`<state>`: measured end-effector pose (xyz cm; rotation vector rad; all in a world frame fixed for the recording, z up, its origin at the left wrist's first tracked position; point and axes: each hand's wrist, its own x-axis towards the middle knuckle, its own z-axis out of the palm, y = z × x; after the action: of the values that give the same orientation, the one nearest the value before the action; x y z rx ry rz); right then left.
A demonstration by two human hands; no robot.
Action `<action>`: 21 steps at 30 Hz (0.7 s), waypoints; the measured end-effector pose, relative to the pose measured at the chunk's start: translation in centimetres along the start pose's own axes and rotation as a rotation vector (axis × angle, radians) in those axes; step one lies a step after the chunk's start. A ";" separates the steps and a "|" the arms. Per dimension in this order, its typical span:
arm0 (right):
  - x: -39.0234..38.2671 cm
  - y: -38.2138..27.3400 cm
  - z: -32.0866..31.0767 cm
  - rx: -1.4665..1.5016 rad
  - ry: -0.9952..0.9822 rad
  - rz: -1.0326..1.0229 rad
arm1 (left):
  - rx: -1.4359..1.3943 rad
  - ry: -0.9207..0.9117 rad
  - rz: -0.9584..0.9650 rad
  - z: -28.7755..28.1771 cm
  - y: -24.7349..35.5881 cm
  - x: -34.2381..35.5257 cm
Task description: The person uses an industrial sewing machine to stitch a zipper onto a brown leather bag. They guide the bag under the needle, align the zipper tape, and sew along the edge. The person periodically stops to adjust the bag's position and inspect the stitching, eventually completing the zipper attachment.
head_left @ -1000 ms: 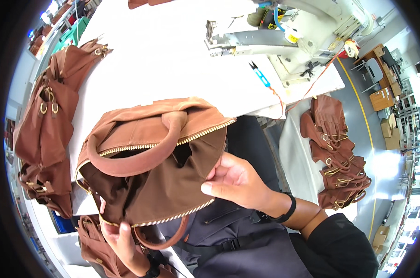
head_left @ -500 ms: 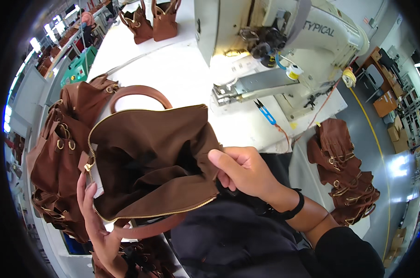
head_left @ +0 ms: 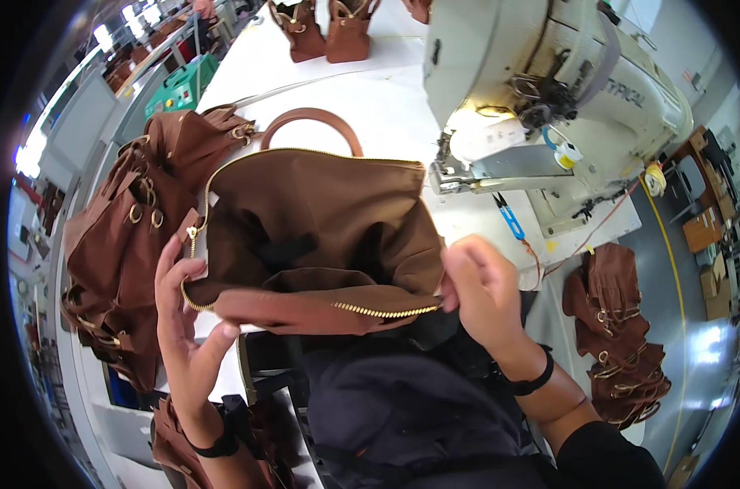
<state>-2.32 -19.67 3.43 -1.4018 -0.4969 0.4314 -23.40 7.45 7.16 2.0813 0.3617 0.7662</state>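
A brown handbag (head_left: pixel 329 196) gapes between my hands, its dark brown lining facing up and a gold zipper (head_left: pixel 386 311) edging the mouth. At its left end, by the zipper pull (head_left: pixel 193 233), my left hand (head_left: pixel 189 326) grips the side, thumb near the front handle (head_left: pixel 304 312). My right hand (head_left: pixel 485 293) is closed on the right edge of the opening, slightly blurred, its fingertips partly hidden. The far handle (head_left: pixel 313 114) stands up behind the bag. A pale tag or label shows inside the left end.
A sewing machine (head_left: pixel 647 98) stands on the white table (head_left: pixel 386 98) at right, blue thread snips (head_left: pixel 510 218) beside its arm. Brown bags (head_left: pixel 117 244) pile up at left; more bags (head_left: pixel 614 326) hang at right. Small bags (head_left: pixel 349 37) stand at the back, near a green box (head_left: pixel 182 85).
The bag's near side and front handle have risen, and the mouth looks narrower from front to back. My right hand has shifted toward the near right zipper end. The view has also shifted.
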 end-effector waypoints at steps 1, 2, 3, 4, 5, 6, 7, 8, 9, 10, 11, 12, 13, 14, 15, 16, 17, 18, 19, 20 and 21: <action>-0.7 0.9 0.1 0.046 0.071 -0.197 | 0.099 0.018 0.074 -0.1 -0.3 0.4; -0.8 0.7 0.3 -0.012 0.031 -0.314 | 0.207 0.043 0.137 -0.4 -0.7 0.6; -1.0 0.6 0.3 -0.075 0.007 -0.431 | 0.260 0.062 0.176 -0.3 -1.1 1.1; -1.0 0.6 0.4 -0.130 -0.018 -0.551 | 0.293 0.090 0.238 0.1 -1.6 1.7; -0.5 -0.2 0.5 -0.309 -0.099 -0.615 | 0.207 0.067 0.223 0.3 -1.8 2.2; -0.3 0.0 0.7 -0.305 -0.122 -0.600 | 0.122 0.048 0.223 0.3 -1.8 2.7; -0.3 0.3 0.9 -0.300 -0.149 -0.578 | -0.050 0.016 0.125 0.0 -2.3 2.7; -0.4 0.6 1.1 -0.297 -0.177 -0.550 | -0.177 0.047 0.080 -0.1 -2.8 2.4; -1.0 0.4 0.5 -0.261 -0.171 -0.395 | -0.155 0.107 0.034 0.2 -2.3 2.5; -1.4 0.0 0.1 -0.222 -0.160 -0.241 | -0.133 0.164 -0.011 0.6 -1.9 2.4; -1.2 -0.3 -0.1 -0.130 -0.130 -0.137 | -0.125 0.155 0.050 0.1 -2.6 2.6; -0.9 -0.6 0.0 -0.095 -0.133 -0.110 | -0.129 0.184 0.013 0.2 -2.7 2.4; -0.6 -0.5 0.0 -0.062 -0.126 -0.075 | -0.157 0.182 -0.035 0.6 -3.0 2.5; -0.5 -0.4 0.0 -0.029 -0.118 -0.042 | -0.185 0.178 -0.084 1.2 -3.3 2.6; -0.2 -0.1 0.0 -0.015 -0.128 -0.042 | -0.167 0.211 -0.072 1.3 -3.3 2.6; -0.2 -0.2 0.0 0.018 -0.136 -0.041 | -0.149 0.245 -0.060 1.5 -3.3 2.5; -0.2 -0.5 0.0 0.050 -0.146 -0.040 | -0.133 0.280 -0.047 1.6 -3.3 2.4; -0.2 -0.6 0.0 0.079 -0.158 -0.038 | -0.138 0.281 -0.045 1.6 -3.5 2.3; -0.1 -0.4 -0.1 0.107 -0.152 -0.068 | -0.142 0.284 -0.044 1.5 -3.8 2.3; -0.2 -0.3 -0.1 0.116 -0.137 -0.069 | -0.145 0.289 -0.042 1.4 -4.1 2.3; -0.2 -0.3 0.0 0.122 -0.125 -0.070 | -0.125 0.293 -0.030 1.3 -4.5 2.3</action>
<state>-2.52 -19.80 3.70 -1.2409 -0.6096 0.4864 -20.70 10.37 3.83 1.8455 0.4915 1.0526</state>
